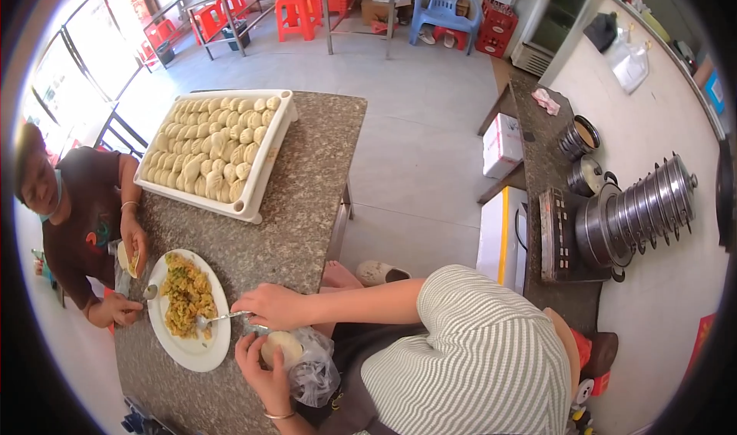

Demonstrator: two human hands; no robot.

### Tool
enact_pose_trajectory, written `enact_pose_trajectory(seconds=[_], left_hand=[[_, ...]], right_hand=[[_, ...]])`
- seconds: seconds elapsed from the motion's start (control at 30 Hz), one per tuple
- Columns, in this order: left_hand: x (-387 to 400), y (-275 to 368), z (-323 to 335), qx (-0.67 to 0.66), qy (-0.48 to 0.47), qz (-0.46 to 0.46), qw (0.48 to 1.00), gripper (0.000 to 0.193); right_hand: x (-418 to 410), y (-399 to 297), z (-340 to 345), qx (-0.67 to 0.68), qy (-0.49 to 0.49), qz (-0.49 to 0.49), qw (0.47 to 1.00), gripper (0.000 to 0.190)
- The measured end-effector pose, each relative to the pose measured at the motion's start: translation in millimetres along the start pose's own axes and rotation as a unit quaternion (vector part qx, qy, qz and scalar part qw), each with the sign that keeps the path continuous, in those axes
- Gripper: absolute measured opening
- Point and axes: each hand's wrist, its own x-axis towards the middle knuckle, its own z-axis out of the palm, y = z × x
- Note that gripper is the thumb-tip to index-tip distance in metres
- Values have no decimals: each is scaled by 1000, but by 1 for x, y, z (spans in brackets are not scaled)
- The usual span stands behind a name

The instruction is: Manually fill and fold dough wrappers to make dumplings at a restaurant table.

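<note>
My left hand (pixel 265 371), low in the view with a bracelet at its wrist, holds a round, pale dough wrapper (pixel 281 350) at the granite table's edge. Just above it, my right hand (pixel 273 306) grips a metal spoon (pixel 221 318) whose bowl rests in yellow-green chopped filling (pixel 187 297). That filling lies on an oval white plate (pixel 197 361). Beside the wrapper is a crumpled clear plastic bag (pixel 314 374). Farther up the table, a white plastic tray (pixel 257 196) holds many rows of pleated dumplings (pixel 216 141).
Across the plate, a co-worker holds a filled wrapper (pixel 128 259) and a spoon (pixel 151 291). On the right counter (pixel 535 130) stand stacked metal steamers (pixel 639 210) on a cooker (pixel 561 239), and smaller pots. Red stools (pixel 297 11) and a blue chair (pixel 443 9) stand farther back.
</note>
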Motion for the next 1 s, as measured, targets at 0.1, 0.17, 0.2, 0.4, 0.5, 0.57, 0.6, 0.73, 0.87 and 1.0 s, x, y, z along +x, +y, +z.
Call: enact_pose_trajectory(seconds=[0.1,0.17,0.2,0.4,0.5,0.57,0.6,0.73,0.87,1.0], left_hand=[[-2,7,-4,-37,37,-26,998,30],[-4,-1,-8,-21,36,33,999,26],[-4,0,-7,-26,56,27,998,23],[-2,15,-24,-84,59,-4,995,14],[-19,17,-32,-409,129,-169,887,8],[-31,1,-39,-478,169,-166,846,11],[-34,0,-43,-541,186,-182,800,12],[-38,-1,-50,-647,214,-201,704,17],[-49,-21,-40,-782,206,-127,574,21],[-49,-23,-30,-792,236,-154,541,27]], right_hand=[[3,-4,2,44,-20,35,998,35],[8,-8,2,39,-17,25,999,33],[9,-11,3,28,-5,22,999,32],[21,-9,8,1,-20,3,1000,35],[26,-18,0,-10,-78,7,997,29],[31,-34,-13,-16,-98,18,995,26],[33,-39,-17,-12,-89,22,996,26],[44,-46,-21,-48,-51,70,995,26],[37,-35,-20,-78,-77,48,993,25],[33,-42,-23,-38,-104,134,985,24]])
